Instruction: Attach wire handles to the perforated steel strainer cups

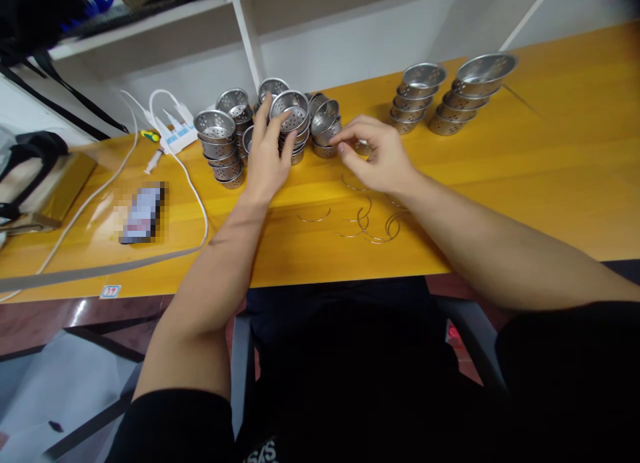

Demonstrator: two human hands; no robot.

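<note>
Several perforated metal cups stand in stacks on the wooden table. My left hand (270, 155) reaches over the left group with its fingers spread, the fingertips at the near side of a stacked cup (291, 109). I cannot make out a firm grip there. To the right, my right hand (379, 153) has thumb and forefinger closed together beside a tilted cup (326, 121). Whatever lies between those fingertips is too small to tell. Another metal piece (363, 147) shows partly behind the right hand. Thin curved wires (379, 239) lie loose on the table below it.
Two more cup stacks, one (421, 83) and a wider-looking one (483, 76), stand at the back right. A white power strip (179, 136) with cables, a phone (143, 213) and a grey strap (107, 271) lie left. A shelf (245, 33) stands behind the table (550, 183).
</note>
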